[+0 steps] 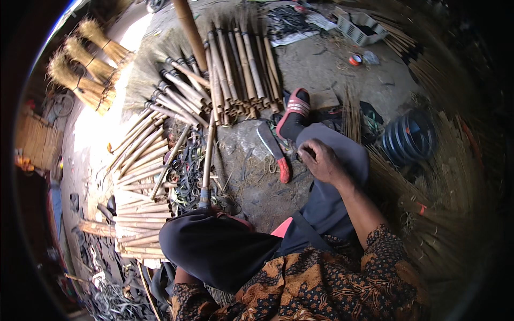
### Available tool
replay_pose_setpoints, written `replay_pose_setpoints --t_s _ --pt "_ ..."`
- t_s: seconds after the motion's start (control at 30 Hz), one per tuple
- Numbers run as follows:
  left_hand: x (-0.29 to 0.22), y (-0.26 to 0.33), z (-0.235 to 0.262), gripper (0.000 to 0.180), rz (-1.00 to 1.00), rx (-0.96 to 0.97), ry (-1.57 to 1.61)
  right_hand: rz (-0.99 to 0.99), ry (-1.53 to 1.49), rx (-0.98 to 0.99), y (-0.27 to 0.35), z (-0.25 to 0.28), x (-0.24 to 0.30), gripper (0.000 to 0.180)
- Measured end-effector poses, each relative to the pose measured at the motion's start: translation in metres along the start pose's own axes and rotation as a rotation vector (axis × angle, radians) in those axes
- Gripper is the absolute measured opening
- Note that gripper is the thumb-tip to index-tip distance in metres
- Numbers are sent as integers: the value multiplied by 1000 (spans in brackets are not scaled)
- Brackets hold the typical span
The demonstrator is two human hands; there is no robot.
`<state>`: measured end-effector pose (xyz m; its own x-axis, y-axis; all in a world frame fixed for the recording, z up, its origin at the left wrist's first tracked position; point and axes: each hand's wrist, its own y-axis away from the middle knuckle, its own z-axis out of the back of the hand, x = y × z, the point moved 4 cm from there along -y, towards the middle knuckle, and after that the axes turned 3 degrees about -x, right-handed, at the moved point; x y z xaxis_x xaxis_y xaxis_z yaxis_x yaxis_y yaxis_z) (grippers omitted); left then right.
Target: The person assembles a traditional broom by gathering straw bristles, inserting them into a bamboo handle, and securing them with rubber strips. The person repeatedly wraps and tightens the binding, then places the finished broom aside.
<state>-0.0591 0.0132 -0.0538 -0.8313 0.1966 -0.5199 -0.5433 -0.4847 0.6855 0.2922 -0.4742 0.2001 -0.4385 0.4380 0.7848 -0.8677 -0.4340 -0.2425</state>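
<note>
Hands, L to R: left hand is hidden below the raised dark-trousered knee (pixel 214 251); only a bit of forearm in a patterned sleeve shows at approx. the lower edge, so its grip cannot be told. Right hand (pixel 319 160) rests on the right knee (pixel 337 155), fingers curled loosely inward, palm down; whether anything small sits under the fingertips cannot be told.

Floor (pixel 321 69), L to R:
- Far-left edge: three tied straw broom heads (pixel 88 67), lying side by side.
- Left-centre: stack of cut bamboo sticks (pixel 136 176), roughly parallel, spread twd. the near-left corner.
- Above them, a fan of finished broom handles w/ bound ends (pixel 176 93).
- Centre, far side: row of thicker bamboo poles (pixel 243 69), ends aligned, touching each other.
- Single stick (pixel 207 160) running from the poles down twd. the left knee.
- Knife w/ red handle (pixel 274 152) on the floor just beside the right knee, left of the right hand.
- Foot in a red sandal (pixel 294 109) past the knee.
- Right side: dark coil (pixel 409 139); white crate (pixel 361 27) at the far-right corner.
</note>
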Motion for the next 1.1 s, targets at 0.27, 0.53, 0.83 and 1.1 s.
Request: replay_pose_setpoints --t_s 0.27,0.53,0.83,1.1 --pt "-32 -1 97 51 46 54 145 -368 57 -633 52 175 -79 29" --pt "-229 15 193 70 -191 -127 -195 -912 109 -519 176 148 -204 32" --pt "-323 17 96 57 -546 8 -652 -1085 346 -326 185 67 -246 76" --pt "-265 9 119 65 -265 17 -550 -1125 599 -196 118 38 -218 101"
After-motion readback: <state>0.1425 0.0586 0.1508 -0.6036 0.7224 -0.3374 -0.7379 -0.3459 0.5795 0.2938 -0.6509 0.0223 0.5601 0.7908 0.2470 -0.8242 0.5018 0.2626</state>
